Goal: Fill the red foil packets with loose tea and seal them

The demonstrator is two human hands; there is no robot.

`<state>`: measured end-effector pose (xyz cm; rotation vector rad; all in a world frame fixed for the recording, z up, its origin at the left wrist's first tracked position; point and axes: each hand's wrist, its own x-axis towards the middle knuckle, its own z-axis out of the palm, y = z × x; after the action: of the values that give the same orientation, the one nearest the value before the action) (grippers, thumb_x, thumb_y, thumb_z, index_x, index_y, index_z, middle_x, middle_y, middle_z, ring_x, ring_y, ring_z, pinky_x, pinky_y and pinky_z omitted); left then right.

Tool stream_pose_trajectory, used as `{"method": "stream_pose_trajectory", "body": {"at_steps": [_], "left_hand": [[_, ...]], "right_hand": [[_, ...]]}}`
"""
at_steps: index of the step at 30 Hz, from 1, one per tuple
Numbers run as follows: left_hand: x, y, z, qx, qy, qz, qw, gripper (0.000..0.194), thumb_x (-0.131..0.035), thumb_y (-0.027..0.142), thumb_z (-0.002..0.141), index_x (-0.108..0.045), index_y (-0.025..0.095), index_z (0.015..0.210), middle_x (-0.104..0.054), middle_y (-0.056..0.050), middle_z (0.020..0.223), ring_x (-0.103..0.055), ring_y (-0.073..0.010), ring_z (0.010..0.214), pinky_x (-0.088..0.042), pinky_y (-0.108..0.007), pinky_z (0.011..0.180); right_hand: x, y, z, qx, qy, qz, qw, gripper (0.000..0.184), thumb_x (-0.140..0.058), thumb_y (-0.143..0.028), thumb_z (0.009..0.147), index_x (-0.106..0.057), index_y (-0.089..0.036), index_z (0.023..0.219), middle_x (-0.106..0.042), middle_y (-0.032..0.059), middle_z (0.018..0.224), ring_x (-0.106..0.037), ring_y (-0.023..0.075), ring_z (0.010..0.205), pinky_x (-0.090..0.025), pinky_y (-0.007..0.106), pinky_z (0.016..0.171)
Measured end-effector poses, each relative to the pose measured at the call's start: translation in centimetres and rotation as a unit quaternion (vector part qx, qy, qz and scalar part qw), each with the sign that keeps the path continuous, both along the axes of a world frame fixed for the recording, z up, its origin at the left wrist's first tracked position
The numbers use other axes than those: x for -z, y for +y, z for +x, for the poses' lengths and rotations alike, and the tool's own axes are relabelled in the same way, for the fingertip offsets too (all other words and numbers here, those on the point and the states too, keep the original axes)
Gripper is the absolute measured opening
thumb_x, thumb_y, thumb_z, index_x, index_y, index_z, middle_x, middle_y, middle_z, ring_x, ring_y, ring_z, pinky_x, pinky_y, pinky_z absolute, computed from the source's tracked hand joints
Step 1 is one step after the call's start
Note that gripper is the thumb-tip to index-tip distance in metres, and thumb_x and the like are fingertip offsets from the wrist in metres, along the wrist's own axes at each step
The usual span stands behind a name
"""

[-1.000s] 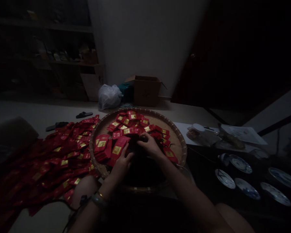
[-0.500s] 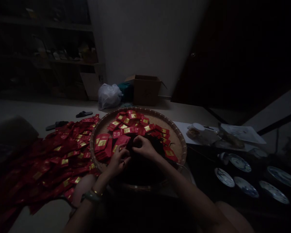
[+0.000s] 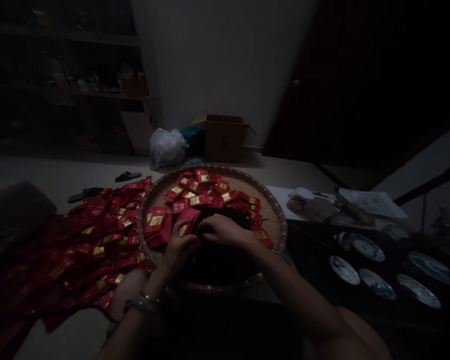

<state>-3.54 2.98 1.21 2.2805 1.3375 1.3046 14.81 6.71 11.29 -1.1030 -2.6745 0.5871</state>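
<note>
My left hand [image 3: 180, 249] is curled just in front of a stack of red packets [image 3: 189, 217] with gold labels, its index finger up against their edge. What its fingers hold, if anything, is lost in shadow. My right hand [image 3: 223, 231] bends down with fingertips pinched together, close to my left hand, over a dark heap [image 3: 225, 260] that looks like loose leaves. I cannot make out what sits in that pinch. Both hands are inside a round woven bamboo tray [image 3: 283, 227]. More red packets [image 3: 197, 192] are strewn across its far half, and a neat pile [image 3: 157, 225] stands at its left.
A large spread of red packets [image 3: 93, 240] covers the floor on the left. To the right are blue-and-white plates [image 3: 377, 284], a lidded jar [image 3: 302, 197] and plastic bags. Behind the tray stand a cardboard box [image 3: 225, 140] and a white plastic bag [image 3: 167, 147]. The room is dim.
My left hand came off the face of the packet stack and curled in front of it. My right hand moved left and lower, its fingers closing towards my left hand.
</note>
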Motion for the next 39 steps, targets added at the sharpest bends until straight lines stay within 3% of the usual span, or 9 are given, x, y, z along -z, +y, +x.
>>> {"method": "stream_pose_trajectory", "body": {"at_steps": [7, 12, 17, 21, 25, 28, 32, 37, 39], "left_hand": [[-1.4, -0.1, 0.5, -0.004, 0.069, 0.167, 0.984, 0.012, -0.060, 0.017, 0.082, -0.063, 0.020, 0.071, -0.057, -0.005, 0.088, -0.048, -0.0215, 0.097, -0.049, -0.036, 0.082], [-1.8, -0.2, 0.0, 0.011, 0.121, 0.141, 0.982, 0.013, -0.055, 0.015, 0.085, -0.062, 0.021, 0.076, -0.064, -0.002, 0.089, -0.051, -0.0205, 0.102, -0.044, -0.039, 0.094], [-2.0, -0.1, 0.2, 0.011, 0.126, 0.131, 0.983, 0.006, -0.062, 0.020, 0.081, -0.063, 0.020, 0.075, -0.058, -0.007, 0.102, -0.045, -0.0253, 0.111, -0.047, -0.040, 0.090], [-1.9, -0.1, 0.8, -0.029, 0.091, 0.135, 0.986, 0.008, -0.059, 0.021, 0.083, -0.062, 0.020, 0.075, -0.053, -0.008, 0.107, -0.046, -0.0248, 0.108, -0.046, -0.043, 0.091], [-1.6, -0.2, 1.3, -0.063, 0.061, 0.143, 0.986, 0.011, -0.056, 0.021, 0.086, -0.060, 0.020, 0.076, -0.055, -0.006, 0.096, -0.049, -0.0226, 0.097, -0.048, -0.041, 0.085], [-1.6, -0.2, 1.6, -0.032, 0.071, 0.148, 0.986, 0.011, -0.054, 0.020, 0.087, -0.059, 0.020, 0.077, -0.057, -0.004, 0.082, -0.050, -0.0212, 0.092, -0.048, -0.038, 0.084], [-2.4, -0.2, 1.3, 0.024, 0.160, 0.132, 0.978, 0.008, -0.055, 0.021, 0.086, -0.060, 0.020, 0.081, -0.062, -0.004, 0.085, -0.052, -0.0222, 0.098, -0.044, -0.041, 0.092], [-3.5, 0.1, -0.2, 0.050, 0.229, 0.066, 0.970, 0.017, -0.050, 0.014, 0.085, -0.064, 0.023, 0.089, -0.065, -0.003, 0.093, -0.057, -0.0201, 0.097, -0.031, -0.048, 0.106], [-3.5, 0.3, -0.6, 0.062, 0.205, 0.027, 0.976, 0.016, -0.051, 0.015, 0.084, -0.065, 0.023, 0.085, -0.067, -0.002, 0.094, -0.057, -0.0200, 0.099, -0.036, -0.043, 0.103]], "right_hand": [[0.5, -0.7, -1.7, 0.103, -0.006, 0.011, 0.995, 0.029, -0.058, -0.014, 0.078, -0.057, -0.018, 0.107, -0.064, 0.0056, 0.095, -0.060, 0.0190, 0.084, -0.040, 0.026, 0.069], [1.0, -0.9, 0.3, 0.040, -0.016, -0.026, 0.999, 0.037, -0.068, -0.029, 0.075, -0.059, -0.019, 0.110, -0.061, 0.0073, 0.097, -0.054, 0.0203, 0.091, -0.042, 0.027, 0.074], [0.6, -1.4, 0.3, -0.035, -0.134, 0.008, 0.990, 0.019, -0.066, -0.034, 0.077, -0.068, -0.019, 0.090, -0.063, 0.0093, 0.096, -0.049, 0.0255, 0.094, -0.041, 0.030, 0.068], [0.3, -1.4, 0.0, 0.009, -0.066, 0.039, 0.997, 0.016, -0.065, -0.030, 0.080, -0.066, -0.021, 0.093, -0.064, 0.0055, 0.098, -0.050, 0.0206, 0.088, -0.040, 0.028, 0.066], [0.4, -1.5, 0.4, 0.009, 0.007, 0.057, 0.998, 0.020, -0.066, -0.025, 0.079, -0.065, -0.023, 0.099, -0.066, 0.0031, 0.096, -0.049, 0.0191, 0.089, -0.040, 0.027, 0.067], [1.2, -1.5, 0.3, -0.028, -0.057, 0.074, 0.995, 0.014, -0.063, -0.025, 0.080, -0.069, -0.020, 0.092, -0.067, 0.0069, 0.092, -0.049, 0.0218, 0.090, -0.042, 0.029, 0.067], [2.5, -1.2, 0.1, -0.057, -0.137, 0.098, 0.984, 0.019, -0.062, -0.034, 0.082, -0.072, -0.018, 0.083, -0.067, 0.0103, 0.089, -0.050, 0.0270, 0.098, -0.043, 0.036, 0.074], [3.3, -0.9, 0.9, -0.097, -0.096, 0.103, 0.985, 0.013, -0.060, -0.021, 0.083, -0.072, -0.023, 0.087, -0.068, 0.0042, 0.107, -0.040, 0.0312, 0.125, -0.040, 0.043, 0.091], [3.7, -0.6, 1.5, -0.110, -0.049, 0.074, 0.990, 0.014, -0.060, -0.015, 0.081, -0.072, -0.021, 0.087, -0.068, 0.0046, 0.109, -0.044, 0.0291, 0.124, -0.040, 0.043, 0.093]]}}
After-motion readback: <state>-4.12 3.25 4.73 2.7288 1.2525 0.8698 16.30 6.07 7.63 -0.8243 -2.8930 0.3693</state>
